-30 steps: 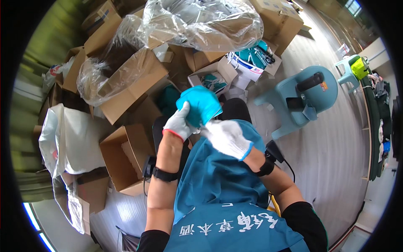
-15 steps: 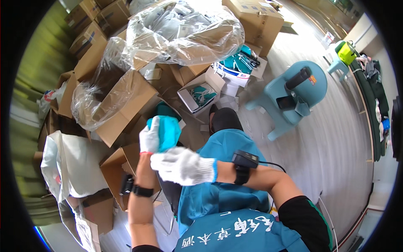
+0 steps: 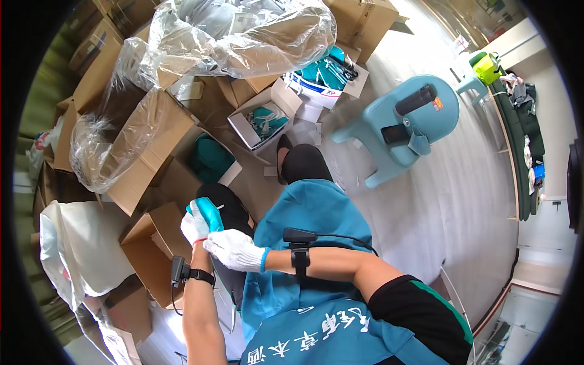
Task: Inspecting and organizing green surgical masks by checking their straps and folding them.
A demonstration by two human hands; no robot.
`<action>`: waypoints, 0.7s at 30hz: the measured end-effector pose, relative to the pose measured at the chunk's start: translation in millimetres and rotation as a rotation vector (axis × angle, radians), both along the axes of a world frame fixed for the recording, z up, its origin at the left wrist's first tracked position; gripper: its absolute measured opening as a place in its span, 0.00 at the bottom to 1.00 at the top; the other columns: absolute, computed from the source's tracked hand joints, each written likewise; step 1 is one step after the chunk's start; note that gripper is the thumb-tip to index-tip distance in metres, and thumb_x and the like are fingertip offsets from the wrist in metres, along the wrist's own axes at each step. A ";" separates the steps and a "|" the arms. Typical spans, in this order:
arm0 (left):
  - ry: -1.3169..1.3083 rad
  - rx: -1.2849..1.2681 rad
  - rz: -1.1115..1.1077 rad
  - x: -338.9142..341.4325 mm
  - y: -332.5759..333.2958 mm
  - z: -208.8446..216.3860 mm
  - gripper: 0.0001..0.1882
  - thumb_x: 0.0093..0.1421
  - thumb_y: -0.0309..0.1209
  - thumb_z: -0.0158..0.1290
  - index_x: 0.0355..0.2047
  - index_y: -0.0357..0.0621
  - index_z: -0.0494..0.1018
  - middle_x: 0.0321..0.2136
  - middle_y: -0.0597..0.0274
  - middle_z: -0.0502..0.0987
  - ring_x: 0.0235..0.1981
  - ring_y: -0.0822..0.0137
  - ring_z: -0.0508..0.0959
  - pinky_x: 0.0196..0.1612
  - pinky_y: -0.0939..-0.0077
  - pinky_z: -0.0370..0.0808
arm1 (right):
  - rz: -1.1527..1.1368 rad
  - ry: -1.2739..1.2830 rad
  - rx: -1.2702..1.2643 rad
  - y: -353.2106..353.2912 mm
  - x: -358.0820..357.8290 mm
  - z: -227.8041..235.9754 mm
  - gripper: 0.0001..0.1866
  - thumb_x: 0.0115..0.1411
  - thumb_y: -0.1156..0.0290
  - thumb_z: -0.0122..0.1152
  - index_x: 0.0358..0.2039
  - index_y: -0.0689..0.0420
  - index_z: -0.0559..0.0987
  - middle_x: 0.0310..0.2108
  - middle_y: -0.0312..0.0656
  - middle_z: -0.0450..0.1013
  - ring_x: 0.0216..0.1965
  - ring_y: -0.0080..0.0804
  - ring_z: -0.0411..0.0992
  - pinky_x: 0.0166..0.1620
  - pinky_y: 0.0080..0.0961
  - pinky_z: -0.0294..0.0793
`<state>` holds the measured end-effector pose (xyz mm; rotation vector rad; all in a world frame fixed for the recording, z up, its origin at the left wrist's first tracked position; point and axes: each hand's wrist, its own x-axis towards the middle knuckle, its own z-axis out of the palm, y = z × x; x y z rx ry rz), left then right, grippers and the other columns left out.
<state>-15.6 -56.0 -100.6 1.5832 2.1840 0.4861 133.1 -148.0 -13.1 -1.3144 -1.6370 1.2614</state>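
My left hand (image 3: 194, 226), in a white knit glove, is closed around a small folded piece of teal cloth (image 3: 210, 214) above my knee. A short white bit sticks out near the cloth's upper right side. My right hand (image 3: 236, 250), gloved too, has its fingers curled together at the cloth's lower end, beside my left wrist; what they pinch is hidden. Just beyond, an open carton (image 3: 229, 173) holds more dark teal cloth (image 3: 210, 157). A smaller white box (image 3: 248, 134) contains teal cloth pieces with white cords (image 3: 266, 121).
A large plastic-lined carton (image 3: 267, 52) of wrapped white items stands ahead. An open brown carton (image 3: 152, 252) and a white sack (image 3: 85, 243) are at the left. At the right, a blue plastic chair (image 3: 380, 115) bears a dark bottle (image 3: 416, 100), a phone (image 3: 395, 135) and a face mask (image 3: 419, 145).
Both hands have come down and slightly left, closer to my lap. The teal cloth looks narrower and more folded, and my right hand's fingers are now at its lower end.
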 end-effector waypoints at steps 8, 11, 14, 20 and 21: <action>0.156 -0.031 -0.053 4.9 12.2 -9.5 0.36 0.67 0.57 0.36 0.31 0.35 0.80 0.26 0.41 0.80 0.29 0.47 0.81 0.37 0.57 0.75 | -0.032 -0.232 0.447 -39.8 83.9 61.0 0.07 0.62 0.68 0.57 0.32 0.58 0.76 0.24 0.42 0.73 0.26 0.36 0.74 0.30 0.28 0.72; -0.052 -0.062 -0.076 -37.9 1.8 -35.6 0.25 0.67 0.51 0.40 0.33 0.43 0.76 0.24 0.49 0.80 0.28 0.48 0.81 0.35 0.57 0.77 | -0.078 0.008 0.077 -53.7 157.6 99.8 0.05 0.59 0.72 0.61 0.31 0.58 0.75 0.24 0.40 0.73 0.24 0.29 0.72 0.27 0.26 0.71; 0.330 0.079 -0.395 -21.5 -1.4 -13.4 0.17 0.67 0.42 0.43 0.47 0.44 0.70 0.28 0.45 0.79 0.31 0.47 0.81 0.37 0.56 0.77 | -0.245 -0.143 -0.276 -65.8 197.6 86.1 0.11 0.56 0.71 0.66 0.36 0.58 0.74 0.24 0.36 0.73 0.23 0.21 0.70 0.27 0.22 0.71; -1.066 0.024 0.128 27.5 -24.9 55.8 0.28 0.69 0.53 0.41 0.40 0.41 0.78 0.32 0.61 0.81 0.33 0.67 0.79 0.39 0.70 0.76 | -0.334 0.169 -0.417 -56.9 183.7 72.4 0.29 0.52 0.75 0.67 0.56 0.58 0.69 0.32 0.35 0.76 0.28 0.16 0.70 0.28 0.16 0.73; -1.237 -0.093 0.260 55.8 -26.8 96.5 0.25 0.69 0.53 0.42 0.37 0.44 0.78 0.29 0.63 0.79 0.29 0.68 0.77 0.36 0.70 0.75 | -0.380 0.226 -0.519 -48.7 182.1 69.8 0.32 0.52 0.75 0.67 0.59 0.57 0.67 0.41 0.37 0.76 0.31 0.15 0.70 0.28 0.16 0.75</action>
